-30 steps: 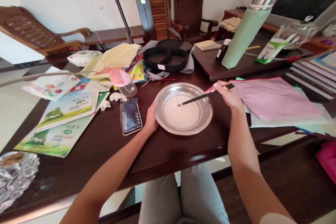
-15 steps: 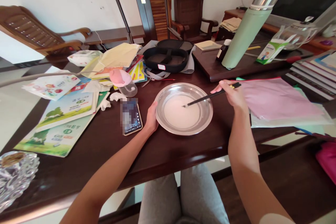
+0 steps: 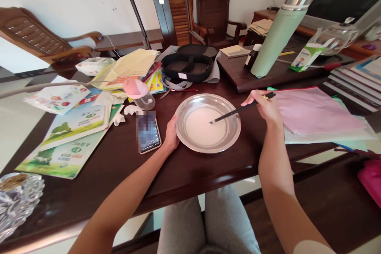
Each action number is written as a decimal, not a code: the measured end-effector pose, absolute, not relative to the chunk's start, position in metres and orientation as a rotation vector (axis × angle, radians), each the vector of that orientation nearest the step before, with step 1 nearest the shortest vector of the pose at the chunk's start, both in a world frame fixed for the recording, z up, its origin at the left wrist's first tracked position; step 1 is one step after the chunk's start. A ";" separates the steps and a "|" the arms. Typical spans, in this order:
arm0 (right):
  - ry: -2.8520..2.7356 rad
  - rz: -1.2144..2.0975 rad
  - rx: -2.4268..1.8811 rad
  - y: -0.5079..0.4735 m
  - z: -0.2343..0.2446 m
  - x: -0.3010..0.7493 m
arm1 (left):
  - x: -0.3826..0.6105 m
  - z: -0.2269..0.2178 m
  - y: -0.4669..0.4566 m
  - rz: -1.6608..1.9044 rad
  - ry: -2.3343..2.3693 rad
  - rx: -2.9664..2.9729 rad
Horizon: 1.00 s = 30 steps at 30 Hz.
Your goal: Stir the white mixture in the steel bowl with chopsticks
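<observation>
A round steel plate (image 3: 230,115) holding a thin white liquid (image 3: 202,129) sits on the dark wooden table (image 3: 184,170) in front of me. My left hand (image 3: 172,133) grips the plate's left rim. My right hand (image 3: 263,105) is closed on a pair of black chopsticks (image 3: 238,110), whose tips dip into the liquid right of the plate's centre. A phone (image 3: 148,131) lies just left of my left hand.
Booklets and papers (image 3: 74,123) cover the table's left side, with a pink-lidded cup (image 3: 139,92) and a glass ashtray (image 3: 16,200). A black case (image 3: 189,65), a green thermos (image 3: 278,33) and pink folders (image 3: 312,111) lie behind and to the right. Chairs stand beyond.
My right hand drew the chopsticks to the right, so their tips moved from the plate's middle towards its right side. My left hand stayed on the rim.
</observation>
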State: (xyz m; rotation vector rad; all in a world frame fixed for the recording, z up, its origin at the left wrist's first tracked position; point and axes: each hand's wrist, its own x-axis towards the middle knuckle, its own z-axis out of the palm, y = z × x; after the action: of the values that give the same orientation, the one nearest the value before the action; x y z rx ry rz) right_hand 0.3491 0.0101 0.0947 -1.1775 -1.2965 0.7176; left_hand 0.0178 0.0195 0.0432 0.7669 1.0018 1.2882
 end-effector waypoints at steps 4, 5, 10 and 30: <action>-1.417 0.889 -1.119 0.011 0.094 0.343 | 0.018 0.041 0.020 1.285 0.998 0.774; -1.452 0.928 -1.112 0.011 0.094 0.339 | 0.018 0.041 0.020 1.289 0.997 0.776; -1.403 0.843 -1.157 0.013 0.095 0.336 | 0.018 0.042 0.020 1.298 0.987 0.775; -1.317 0.779 -1.126 0.010 0.095 0.347 | 0.018 0.046 0.019 1.280 0.974 0.775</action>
State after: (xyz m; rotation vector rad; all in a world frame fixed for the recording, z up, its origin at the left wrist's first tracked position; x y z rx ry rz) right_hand 0.3474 0.0104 0.0948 -1.1260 -1.3173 0.7793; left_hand 0.0183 0.0190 0.0461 0.7750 0.9742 1.2803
